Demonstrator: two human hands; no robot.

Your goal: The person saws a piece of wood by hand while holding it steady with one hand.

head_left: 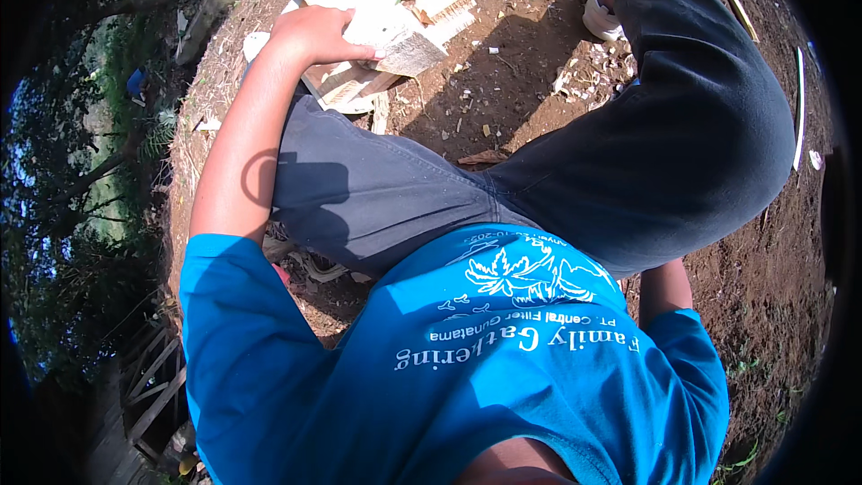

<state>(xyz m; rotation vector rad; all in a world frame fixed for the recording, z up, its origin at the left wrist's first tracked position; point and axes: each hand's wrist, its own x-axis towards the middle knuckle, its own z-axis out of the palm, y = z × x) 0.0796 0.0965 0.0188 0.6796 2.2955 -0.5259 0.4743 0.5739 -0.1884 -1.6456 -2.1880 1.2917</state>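
My left hand (312, 36) is on a pale wooden board (382, 22) at the upper left, just past my left knee. Its thumb stretches across the board's near part, apart from the forefinger; the other fingers are hidden. The hand grips the board at its left side. Under and around this board lie more rough-cut wood pieces (444, 0), piled on the ground. My right forearm (666, 292) goes down behind my right thigh, which hides the right hand completely.
My bent legs in dark trousers (709, 117) frame brown soil (503, 45) strewn with wood chips. My right foot wears a white shoe (602, 13). Thin pale strips (799, 108) lie at the far right. Green plants and a wooden structure (153, 386) stand along the left.
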